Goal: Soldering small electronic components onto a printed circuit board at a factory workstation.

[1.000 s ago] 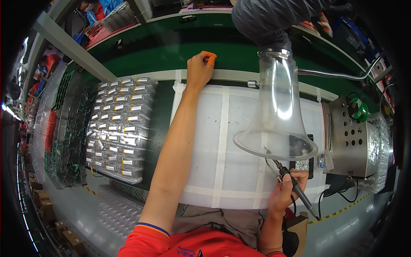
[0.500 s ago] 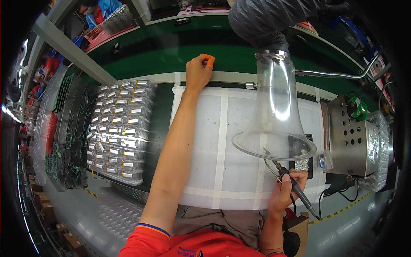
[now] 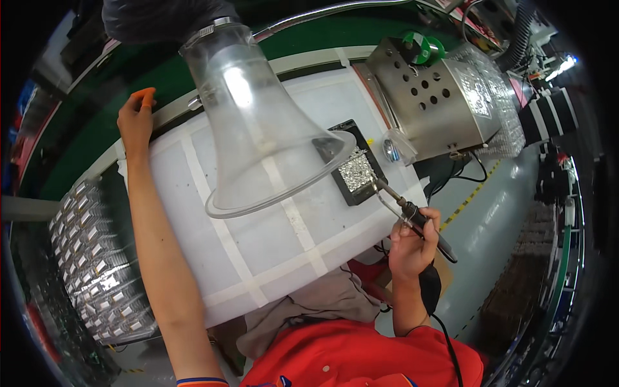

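My right hand (image 3: pixel 411 244) grips a soldering iron (image 3: pixel 418 218) like a pen, with its tip resting at the silvery wire-wool pad in a small black tray (image 3: pixel 353 171) on the white work mat (image 3: pixel 258 238). My left hand (image 3: pixel 135 119) reaches far forward to the mat's far edge, an orange cot on one fingertip, and holds nothing that I can see. A clear funnel-shaped fume hood (image 3: pixel 261 129) hangs over the mat between both hands.
A perforated metal box (image 3: pixel 432 103) stands right of the black tray, with a green reel (image 3: pixel 420 48) behind it. Trays with several small silver parts (image 3: pixel 97 264) lie at the left. A green conveyor belt (image 3: pixel 97 138) runs behind the mat.
The view has swung to the right and tilted. The iron's tip has come down to the wire-wool pad. My left hand stays at the mat's far edge.
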The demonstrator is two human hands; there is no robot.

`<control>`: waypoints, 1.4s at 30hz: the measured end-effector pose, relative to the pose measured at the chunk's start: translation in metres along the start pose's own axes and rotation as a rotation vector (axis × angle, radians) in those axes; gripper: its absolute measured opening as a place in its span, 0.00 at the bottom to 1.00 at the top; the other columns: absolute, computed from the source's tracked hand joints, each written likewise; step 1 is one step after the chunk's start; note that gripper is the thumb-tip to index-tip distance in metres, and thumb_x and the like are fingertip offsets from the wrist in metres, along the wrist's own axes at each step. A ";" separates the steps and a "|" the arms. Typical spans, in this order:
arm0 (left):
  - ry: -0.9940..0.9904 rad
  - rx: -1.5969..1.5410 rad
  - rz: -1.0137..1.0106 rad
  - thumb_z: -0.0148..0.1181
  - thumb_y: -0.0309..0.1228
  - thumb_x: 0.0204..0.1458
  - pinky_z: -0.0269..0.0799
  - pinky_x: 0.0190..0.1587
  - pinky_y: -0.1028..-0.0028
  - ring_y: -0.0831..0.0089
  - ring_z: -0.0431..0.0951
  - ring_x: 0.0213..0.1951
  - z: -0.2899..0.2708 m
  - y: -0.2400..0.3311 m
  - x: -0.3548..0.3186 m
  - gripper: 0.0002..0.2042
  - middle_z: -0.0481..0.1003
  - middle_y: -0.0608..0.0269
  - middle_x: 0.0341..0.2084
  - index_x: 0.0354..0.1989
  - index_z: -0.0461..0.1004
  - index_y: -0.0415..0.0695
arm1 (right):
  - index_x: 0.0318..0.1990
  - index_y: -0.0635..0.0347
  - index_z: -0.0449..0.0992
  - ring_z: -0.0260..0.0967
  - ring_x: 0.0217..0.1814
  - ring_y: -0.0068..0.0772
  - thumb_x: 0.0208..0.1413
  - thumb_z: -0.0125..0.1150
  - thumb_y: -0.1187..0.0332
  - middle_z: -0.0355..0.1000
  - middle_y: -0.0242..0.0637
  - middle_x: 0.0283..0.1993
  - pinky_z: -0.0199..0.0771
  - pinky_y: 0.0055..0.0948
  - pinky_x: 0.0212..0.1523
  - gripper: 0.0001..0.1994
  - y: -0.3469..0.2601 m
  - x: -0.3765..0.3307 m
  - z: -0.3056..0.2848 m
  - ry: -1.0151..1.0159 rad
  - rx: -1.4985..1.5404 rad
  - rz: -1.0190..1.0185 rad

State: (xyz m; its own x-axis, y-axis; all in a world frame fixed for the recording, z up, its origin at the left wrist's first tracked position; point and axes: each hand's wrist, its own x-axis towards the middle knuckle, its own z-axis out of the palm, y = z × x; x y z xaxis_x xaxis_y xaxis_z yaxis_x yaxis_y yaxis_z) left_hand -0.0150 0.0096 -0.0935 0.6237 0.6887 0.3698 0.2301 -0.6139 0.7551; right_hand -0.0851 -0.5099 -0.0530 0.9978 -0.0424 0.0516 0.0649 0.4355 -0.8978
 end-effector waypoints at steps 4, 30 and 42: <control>-0.014 -0.058 -0.025 0.57 0.31 0.58 0.70 0.38 0.77 0.76 0.77 0.33 -0.001 0.006 -0.004 0.11 0.80 0.62 0.30 0.45 0.81 0.44 | 0.48 0.62 0.66 0.67 0.25 0.27 0.65 0.48 0.62 0.70 0.40 0.30 0.65 0.25 0.22 0.12 0.008 0.004 -0.002 0.079 -0.045 0.089; 0.053 -0.213 -0.026 0.59 0.27 0.56 0.69 0.33 0.75 0.76 0.76 0.27 0.002 -0.002 -0.005 0.09 0.79 0.61 0.24 0.42 0.81 0.41 | 0.34 0.57 0.76 0.51 0.11 0.23 0.67 0.40 0.47 0.64 0.31 0.20 0.54 0.22 0.09 0.25 -0.060 0.031 0.068 -0.567 0.664 0.822; 0.034 -0.236 -0.040 0.56 0.27 0.57 0.68 0.35 0.76 0.77 0.76 0.29 -0.002 -0.005 -0.007 0.10 0.78 0.63 0.25 0.44 0.80 0.42 | 0.54 0.71 0.64 0.60 0.60 0.48 0.57 0.58 0.69 0.61 0.52 0.55 0.69 0.43 0.57 0.21 -0.207 0.419 0.144 -0.040 0.022 -0.166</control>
State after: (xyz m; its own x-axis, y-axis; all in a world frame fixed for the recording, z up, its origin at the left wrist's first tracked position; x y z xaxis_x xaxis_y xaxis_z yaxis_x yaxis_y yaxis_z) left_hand -0.0217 0.0090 -0.0990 0.5909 0.7257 0.3526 0.0707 -0.4819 0.8733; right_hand 0.3220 -0.4886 0.2172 0.9732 -0.0792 0.2161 0.2284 0.4453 -0.8657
